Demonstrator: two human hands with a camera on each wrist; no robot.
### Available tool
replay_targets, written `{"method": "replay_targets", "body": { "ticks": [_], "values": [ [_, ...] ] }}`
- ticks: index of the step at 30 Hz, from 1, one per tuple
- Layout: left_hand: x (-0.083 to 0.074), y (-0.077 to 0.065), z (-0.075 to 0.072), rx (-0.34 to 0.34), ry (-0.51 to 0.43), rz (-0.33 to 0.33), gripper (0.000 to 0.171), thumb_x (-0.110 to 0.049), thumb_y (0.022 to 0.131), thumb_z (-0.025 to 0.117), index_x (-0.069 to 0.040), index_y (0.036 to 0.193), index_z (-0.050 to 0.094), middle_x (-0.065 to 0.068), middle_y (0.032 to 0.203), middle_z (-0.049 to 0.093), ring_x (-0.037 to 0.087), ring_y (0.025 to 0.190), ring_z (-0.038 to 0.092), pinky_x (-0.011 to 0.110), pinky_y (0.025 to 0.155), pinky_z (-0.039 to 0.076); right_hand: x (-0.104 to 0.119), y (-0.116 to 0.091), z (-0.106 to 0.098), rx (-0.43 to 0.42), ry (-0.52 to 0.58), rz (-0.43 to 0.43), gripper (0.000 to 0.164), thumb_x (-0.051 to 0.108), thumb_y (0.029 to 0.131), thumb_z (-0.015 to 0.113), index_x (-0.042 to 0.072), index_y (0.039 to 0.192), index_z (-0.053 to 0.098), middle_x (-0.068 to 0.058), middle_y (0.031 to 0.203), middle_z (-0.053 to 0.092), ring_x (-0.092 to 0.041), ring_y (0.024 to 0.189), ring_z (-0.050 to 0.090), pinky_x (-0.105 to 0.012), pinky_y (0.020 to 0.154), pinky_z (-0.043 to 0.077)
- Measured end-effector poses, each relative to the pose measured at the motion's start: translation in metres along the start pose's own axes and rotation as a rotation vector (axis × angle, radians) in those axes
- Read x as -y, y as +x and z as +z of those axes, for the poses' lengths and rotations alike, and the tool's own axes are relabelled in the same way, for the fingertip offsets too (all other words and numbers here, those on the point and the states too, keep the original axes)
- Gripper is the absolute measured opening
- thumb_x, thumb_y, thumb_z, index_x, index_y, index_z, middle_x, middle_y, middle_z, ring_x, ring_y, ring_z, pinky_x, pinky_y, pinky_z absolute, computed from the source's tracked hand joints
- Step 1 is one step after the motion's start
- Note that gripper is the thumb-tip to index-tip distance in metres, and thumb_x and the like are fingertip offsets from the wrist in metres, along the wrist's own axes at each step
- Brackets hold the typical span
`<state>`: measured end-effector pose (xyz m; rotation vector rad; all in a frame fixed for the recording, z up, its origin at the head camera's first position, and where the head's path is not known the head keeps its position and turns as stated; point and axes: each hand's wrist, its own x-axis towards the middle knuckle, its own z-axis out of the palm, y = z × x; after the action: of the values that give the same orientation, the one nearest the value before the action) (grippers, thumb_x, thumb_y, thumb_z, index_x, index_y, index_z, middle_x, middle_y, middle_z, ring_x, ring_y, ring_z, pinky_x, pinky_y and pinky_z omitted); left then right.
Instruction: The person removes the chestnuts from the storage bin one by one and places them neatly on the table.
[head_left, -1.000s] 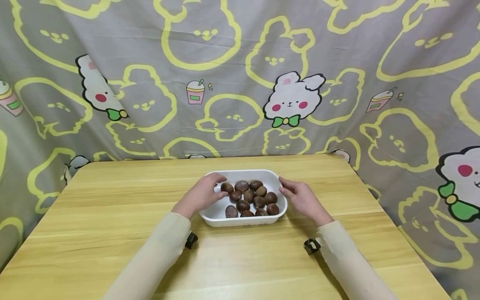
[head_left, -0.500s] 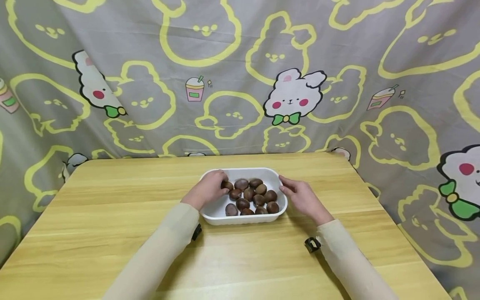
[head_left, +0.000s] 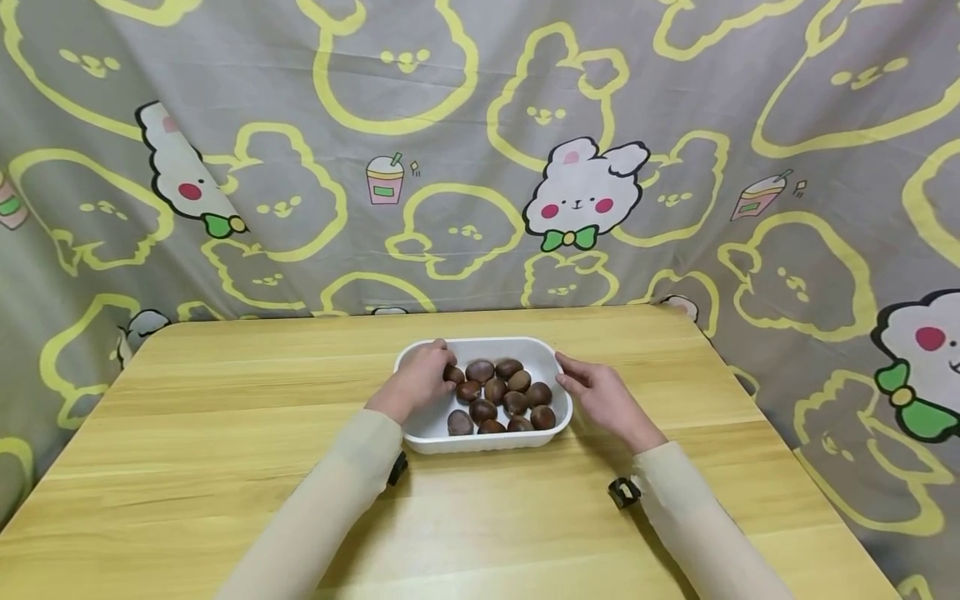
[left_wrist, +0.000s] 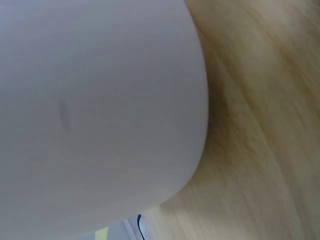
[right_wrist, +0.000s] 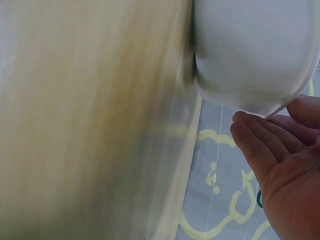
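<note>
A white tray (head_left: 435, 429) with rounded corners stands on the table in the head view, holding several glossy brown chestnuts (head_left: 483, 410). My left hand (head_left: 420, 382) reaches over the tray's left side, thumb and fingers pinching the chestnut (head_left: 453, 374) at the upper left, which they partly cover. At the opposite end, my right hand (head_left: 600, 397) holds the tray's rim; in the right wrist view its thumb lies on the rim and its fingers (right_wrist: 257, 137) are at the outer side. The left wrist view shows only the tray's outer wall (left_wrist: 110, 110), not the hand.
The wooden table (head_left: 225, 467) extends around the tray on all sides. Behind it hangs a grey curtain (head_left: 465, 150) with yellow outlines and cartoon rabbits. Black wrist cameras (head_left: 623, 492) sit under both sleeves.
My left hand has moved right and inward, its fingers closing on the upper-left chestnut. The right hand stays on the tray's rim.
</note>
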<state>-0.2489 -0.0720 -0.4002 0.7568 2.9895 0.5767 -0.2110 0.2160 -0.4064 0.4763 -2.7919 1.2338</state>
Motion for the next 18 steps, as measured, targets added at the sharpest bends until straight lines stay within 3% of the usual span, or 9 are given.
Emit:
{"method": "replay_targets", "body": {
  "ticks": [18],
  "values": [
    [-0.0005, -0.002, 0.0016, -0.012, -0.038, -0.039, 0.019, -0.007, 0.071, 0.073, -0.004, 0.088, 0.063, 0.004, 0.083, 0.056, 0.019, 0.08, 0.053, 0.031, 0.076, 0.045, 0.0037, 0.0001, 0.0001, 0.003, 0.009, -0.005, 0.04, 0.017, 0.09, 0.055, 0.003, 0.127, 0.049, -0.011, 0.124, 0.05, -0.021, 0.106, 0.053, -0.034, 0.086, 0.044]
  ]
}}
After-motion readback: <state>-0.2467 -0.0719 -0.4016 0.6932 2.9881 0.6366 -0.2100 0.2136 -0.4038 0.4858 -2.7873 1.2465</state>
